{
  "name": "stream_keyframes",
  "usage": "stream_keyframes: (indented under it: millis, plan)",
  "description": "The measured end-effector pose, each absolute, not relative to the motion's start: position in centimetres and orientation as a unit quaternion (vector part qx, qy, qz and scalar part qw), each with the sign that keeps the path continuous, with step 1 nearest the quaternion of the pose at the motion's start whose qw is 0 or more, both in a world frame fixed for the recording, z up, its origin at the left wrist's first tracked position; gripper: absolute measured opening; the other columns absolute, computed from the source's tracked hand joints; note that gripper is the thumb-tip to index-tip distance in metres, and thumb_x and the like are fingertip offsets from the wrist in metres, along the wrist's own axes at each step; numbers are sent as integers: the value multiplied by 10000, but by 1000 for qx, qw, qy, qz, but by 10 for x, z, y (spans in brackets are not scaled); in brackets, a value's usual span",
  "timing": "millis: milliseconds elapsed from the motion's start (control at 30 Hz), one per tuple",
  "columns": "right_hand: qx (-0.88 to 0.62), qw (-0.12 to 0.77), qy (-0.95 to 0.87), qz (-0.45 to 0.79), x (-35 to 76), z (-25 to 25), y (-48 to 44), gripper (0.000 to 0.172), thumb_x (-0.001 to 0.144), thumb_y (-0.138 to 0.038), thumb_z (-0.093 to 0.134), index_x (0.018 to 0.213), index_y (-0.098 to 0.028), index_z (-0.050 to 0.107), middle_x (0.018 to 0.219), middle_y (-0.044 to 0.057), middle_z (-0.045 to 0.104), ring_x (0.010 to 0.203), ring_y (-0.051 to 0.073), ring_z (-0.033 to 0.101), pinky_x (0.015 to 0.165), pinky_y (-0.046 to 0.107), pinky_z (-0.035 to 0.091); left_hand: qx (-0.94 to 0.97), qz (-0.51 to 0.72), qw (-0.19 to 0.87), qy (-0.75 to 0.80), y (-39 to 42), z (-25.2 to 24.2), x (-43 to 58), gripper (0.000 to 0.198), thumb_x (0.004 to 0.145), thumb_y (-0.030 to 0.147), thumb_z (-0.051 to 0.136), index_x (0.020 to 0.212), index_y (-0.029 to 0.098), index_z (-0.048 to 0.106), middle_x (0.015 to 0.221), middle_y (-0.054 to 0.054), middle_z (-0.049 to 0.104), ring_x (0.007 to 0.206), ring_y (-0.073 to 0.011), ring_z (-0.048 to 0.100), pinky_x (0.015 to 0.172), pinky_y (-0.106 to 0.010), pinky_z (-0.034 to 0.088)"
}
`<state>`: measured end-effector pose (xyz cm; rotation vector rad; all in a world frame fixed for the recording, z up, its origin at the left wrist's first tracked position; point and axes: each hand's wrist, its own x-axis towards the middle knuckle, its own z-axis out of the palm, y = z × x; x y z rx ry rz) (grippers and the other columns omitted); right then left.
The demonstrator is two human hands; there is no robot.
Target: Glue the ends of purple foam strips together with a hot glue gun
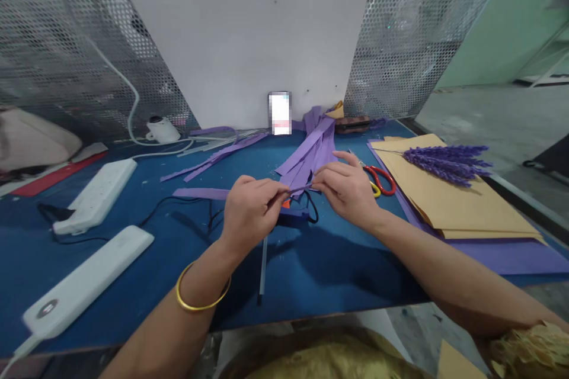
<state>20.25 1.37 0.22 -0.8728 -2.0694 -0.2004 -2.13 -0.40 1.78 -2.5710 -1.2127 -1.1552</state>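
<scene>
Purple strip in hand: a thin purple strip point(300, 188) runs nearly level across the small gap between my two hands, just above the blue table.
My left hand: my left hand point(254, 207) has thumb and fingers pinched together on the strip's left end, knuckles up; a gold bangle point(204, 308) circles that wrist.
My right hand: my right hand point(343, 186) pinches the strip's right end between thumb and fingertips, another finger raised clear; the two hands are near each other but apart.
Under the strip: a blue tool point(293, 217) with an orange part lies just below and nearer me, partly hidden by my left hand; a translucent stick point(264, 269) points from there towards me.
Purple strip pile: a heap of loose strips point(313, 145) lies just beyond the strip I hold, spreading away from me; more strips point(226, 154) lie farther off to the left.
Scissors: a red handle point(384, 181) and a yellow one point(376, 190) show just beyond my right hand, on its right.
Tan sheets: stacked at the right over purple paper point(502, 254), the tan sheets point(462, 213) carry purple flower sprigs point(448, 163).
Phone: well beyond my hands, the phone point(280, 112) stands upright against the white board point(253, 41).
Blue table: the blue table point(347, 284) lies under all of this.
</scene>
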Motion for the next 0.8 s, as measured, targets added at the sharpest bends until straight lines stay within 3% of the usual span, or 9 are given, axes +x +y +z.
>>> stream_keyframes:
  millis: [400,633,800]
  plan:
    - [-379,444,-804,-113,210,3,19,206,970,-212,536,802,-245,650,830,4,732,808,183,674,1086,454,379,-807,-384,5,-449,1,17,-22,125,903,297,646,888,256,763,801,5,788,686,-181,675,703,-356,410]
    - [-372,440,-810,-114,201,3,10,105,948,-310,625,1000,-303,716,961,7,757,1045,222,677,1151,486,316,-813,-383,6,-438,-2,15,-19,132,905,303,644,877,252,762,805,-2,790,705,-182,693,724,-357,408]
    - [-348,445,-823,-65,193,-1,5,125,954,-253,604,876,-274,700,883,-9,751,915,186,703,1150,473,327,-837,-368,16,-405,-6,13,-16,124,917,300,647,894,244,756,810,9,784,720,-156,695,733,-347,387]
